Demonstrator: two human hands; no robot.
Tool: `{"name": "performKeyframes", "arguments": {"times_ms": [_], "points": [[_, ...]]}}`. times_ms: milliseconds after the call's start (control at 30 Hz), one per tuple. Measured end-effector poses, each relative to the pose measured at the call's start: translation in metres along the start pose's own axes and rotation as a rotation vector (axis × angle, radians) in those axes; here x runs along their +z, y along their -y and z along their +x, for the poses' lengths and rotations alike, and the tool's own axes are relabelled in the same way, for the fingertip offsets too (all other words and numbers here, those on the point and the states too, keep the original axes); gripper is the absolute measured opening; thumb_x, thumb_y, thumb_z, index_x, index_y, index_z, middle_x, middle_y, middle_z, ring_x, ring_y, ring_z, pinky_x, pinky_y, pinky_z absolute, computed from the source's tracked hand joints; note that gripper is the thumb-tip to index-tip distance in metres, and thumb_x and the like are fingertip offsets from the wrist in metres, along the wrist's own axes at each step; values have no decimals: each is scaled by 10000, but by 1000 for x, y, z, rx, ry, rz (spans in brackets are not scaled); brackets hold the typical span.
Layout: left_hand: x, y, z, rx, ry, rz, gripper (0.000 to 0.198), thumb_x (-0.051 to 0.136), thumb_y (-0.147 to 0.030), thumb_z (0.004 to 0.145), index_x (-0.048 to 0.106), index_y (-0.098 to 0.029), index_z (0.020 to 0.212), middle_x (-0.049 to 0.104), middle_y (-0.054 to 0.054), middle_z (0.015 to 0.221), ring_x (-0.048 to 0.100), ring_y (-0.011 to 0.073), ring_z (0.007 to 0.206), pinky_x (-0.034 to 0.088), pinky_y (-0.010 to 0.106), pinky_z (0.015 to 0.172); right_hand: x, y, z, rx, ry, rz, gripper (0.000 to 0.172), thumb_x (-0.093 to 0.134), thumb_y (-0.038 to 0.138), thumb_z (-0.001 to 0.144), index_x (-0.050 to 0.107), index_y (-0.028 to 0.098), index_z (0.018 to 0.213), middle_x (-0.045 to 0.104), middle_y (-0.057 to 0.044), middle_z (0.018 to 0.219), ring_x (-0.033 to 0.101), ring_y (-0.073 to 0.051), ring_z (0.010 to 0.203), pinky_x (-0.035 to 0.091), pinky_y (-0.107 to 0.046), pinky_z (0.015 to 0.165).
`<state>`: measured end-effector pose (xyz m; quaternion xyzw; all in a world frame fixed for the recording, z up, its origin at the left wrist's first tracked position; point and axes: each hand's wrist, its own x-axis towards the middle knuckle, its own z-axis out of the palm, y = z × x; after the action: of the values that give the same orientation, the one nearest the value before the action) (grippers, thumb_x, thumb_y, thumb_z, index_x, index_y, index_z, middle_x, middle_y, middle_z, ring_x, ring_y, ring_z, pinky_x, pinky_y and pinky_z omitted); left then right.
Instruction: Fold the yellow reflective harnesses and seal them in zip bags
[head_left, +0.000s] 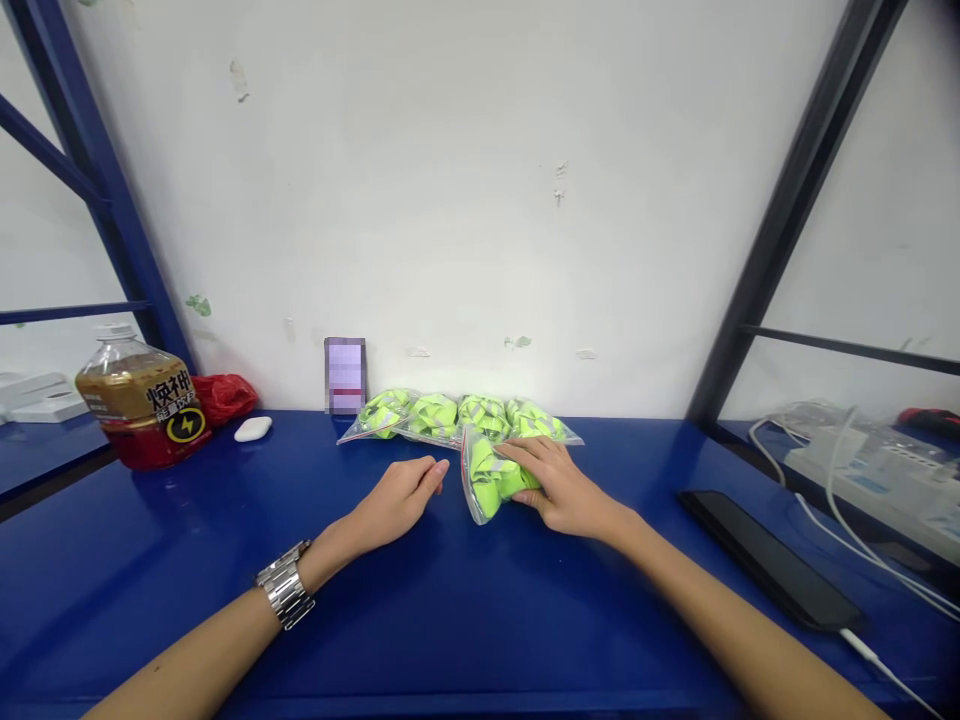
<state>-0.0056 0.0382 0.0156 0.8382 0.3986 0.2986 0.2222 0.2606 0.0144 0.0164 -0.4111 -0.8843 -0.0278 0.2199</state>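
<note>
My right hand (553, 484) is wrapped round the right end of a clear zip bag (487, 480) holding a folded neon-green strap with grey reflective stripes. The bag's red-lined seal edge faces left. Just left of the bag, my left hand (401, 497) rests near the table surface, fingers curled and thumb pressed against them, with nothing visible in it. A metal watch is on that wrist. Behind the held bag, several similar zip bags (433, 415) of neon-green straps lie in a row along the wall.
On the blue table (480, 620), a large drink bottle (142, 400), a red plastic bag (225, 395) and a white earbud case (253, 429) are at left. A phone (346, 376) leans on the wall. At right lie a black phone (772, 560) on a cable and a power strip (877, 480).
</note>
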Motion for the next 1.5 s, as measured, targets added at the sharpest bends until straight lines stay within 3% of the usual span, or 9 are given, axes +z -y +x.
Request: {"name": "performKeyframes", "arguments": {"times_ms": [200,367,500,567,700,1033,1167,1333,1500], "points": [[12,-10,-1,-10,57,-290,421,350,-538,952,491,-193,756,551,-17,634,532,136,602,432,253,584,11,2,-3,-53,-53,113,547,524,304,919,345,286,1435,390,-112,1459,307,-295,1369,280,-521,1104],[1,-17,0,17,0,-447,391,410,-508,940,461,-184,727,488,-28,650,481,122,603,423,251,596,4,21,1,23,-90,258,705,602,520,844,310,251,1427,253,-141,1522,234,-323,1403,299,-512,1090],[-12,-28,0,64,-40,-349,356,464,-453,936,445,-181,707,438,-42,642,424,102,588,352,224,552,-15,47,10,45,-235,395,287,511,483,905,550,204,961,590,-69,952,546,-211,918,453,-363,832],[-15,-38,-3,104,-30,-256,341,467,-427,941,452,-178,708,433,-42,640,390,98,582,313,225,538,-21,61,15,92,-237,504,343,436,458,946,502,198,732,505,1,677,469,-137,638,405,-272,617],[-10,-59,-13,212,77,-147,326,462,-384,950,442,-175,701,426,-41,640,353,97,592,285,232,553,-24,76,20,278,-228,619,475,454,498,926,389,193,568,333,50,523,295,-84,486,243,-236,467],[-2,-59,-17,150,206,-282,347,343,-407,984,421,-177,736,392,-45,670,350,95,607,310,220,567,-35,68,11,338,155,993,292,445,513,927,412,223,941,517,107,404,288,-58,227,187,-141,265],[0,-64,-15,169,159,-55,300,366,-306,959,389,-182,686,372,-56,619,312,90,562,265,224,527,-33,71,13,350,94,971,161,465,339,918,413,220,823,411,129,332,348,-70,234,214,-134,272],[-4,-47,-8,203,-172,139,275,399,-215,887,315,-193,626,325,-65,558,299,86,518,239,235,520,-37,66,13,482,-167,717,166,469,147,821,387,220,696,411,109,334,438,-89,261,265,-157,307],[-15,-33,-10,171,-137,267,278,378,-260,936,350,-195,667,408,-53,593,358,93,527,271,244,541,-44,53,2,332,-60,618,152,528,281,874,488,200,752,517,62,463,503,-99,410,360,-194,427]]}}
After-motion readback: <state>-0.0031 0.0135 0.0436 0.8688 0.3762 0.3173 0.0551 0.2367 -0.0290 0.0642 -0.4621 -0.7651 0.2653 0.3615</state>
